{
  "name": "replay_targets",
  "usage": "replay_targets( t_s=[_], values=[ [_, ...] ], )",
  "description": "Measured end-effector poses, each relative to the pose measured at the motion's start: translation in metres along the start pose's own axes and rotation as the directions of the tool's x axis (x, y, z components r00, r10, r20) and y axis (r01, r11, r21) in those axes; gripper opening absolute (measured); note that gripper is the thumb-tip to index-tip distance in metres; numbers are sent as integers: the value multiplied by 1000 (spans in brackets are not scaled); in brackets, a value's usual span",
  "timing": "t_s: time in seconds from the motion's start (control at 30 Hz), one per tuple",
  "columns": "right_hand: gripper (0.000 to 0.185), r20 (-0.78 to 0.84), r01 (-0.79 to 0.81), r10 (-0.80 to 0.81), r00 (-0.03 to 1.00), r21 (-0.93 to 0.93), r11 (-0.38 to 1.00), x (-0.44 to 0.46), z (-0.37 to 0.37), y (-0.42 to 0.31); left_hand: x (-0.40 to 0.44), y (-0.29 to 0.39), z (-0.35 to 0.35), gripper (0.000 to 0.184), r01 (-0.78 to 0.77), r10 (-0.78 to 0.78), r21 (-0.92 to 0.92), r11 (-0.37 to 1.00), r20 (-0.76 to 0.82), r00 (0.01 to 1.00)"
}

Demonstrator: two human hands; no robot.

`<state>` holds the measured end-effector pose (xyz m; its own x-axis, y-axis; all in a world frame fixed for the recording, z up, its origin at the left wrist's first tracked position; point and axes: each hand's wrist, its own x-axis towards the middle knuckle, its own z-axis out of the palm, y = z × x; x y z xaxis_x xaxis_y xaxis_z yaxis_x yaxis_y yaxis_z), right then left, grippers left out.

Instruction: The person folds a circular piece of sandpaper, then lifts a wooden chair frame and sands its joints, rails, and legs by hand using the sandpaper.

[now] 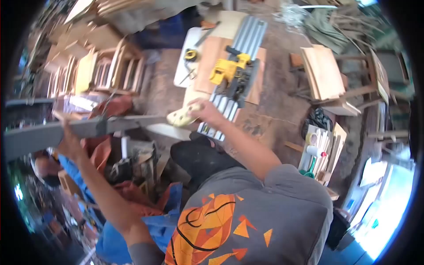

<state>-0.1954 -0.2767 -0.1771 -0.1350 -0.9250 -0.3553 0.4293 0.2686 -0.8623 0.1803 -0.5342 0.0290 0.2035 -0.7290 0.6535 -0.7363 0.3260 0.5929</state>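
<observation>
My right hand is closed on a pale cream, handle-shaped piece with several dark spots or holes. That piece lies by the far end of a long grey beam. On the left, my left hand reaches across the beam, its fingers blurred; whether it grips the beam is unclear. Beyond my right hand a yellow-and-black power saw sits on a silver guide rail. Wooden boards lie beneath the rail.
A yellow tape measure lies on a white board. Wooden frames stand at the back left, and stacked planks to the right. Closer on the right is a box of strips and tubes. Blue and orange cloth hangs at my left.
</observation>
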Motion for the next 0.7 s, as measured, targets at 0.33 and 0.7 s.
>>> replay_targets(
  t_s=[0.33, 0.7],
  values=[
    [30, -485, -84, 74, 872, 0, 996, -222, -150, 58, 59, -72, -4, 89, 58, -91, 511, 858, 40, 995],
    [22, -797, -16, -191, 573, -244, 970, -401, -353, -46, -178, 185, 75, 68, 31, -32, -31, 999, -23, 999]
  ],
)
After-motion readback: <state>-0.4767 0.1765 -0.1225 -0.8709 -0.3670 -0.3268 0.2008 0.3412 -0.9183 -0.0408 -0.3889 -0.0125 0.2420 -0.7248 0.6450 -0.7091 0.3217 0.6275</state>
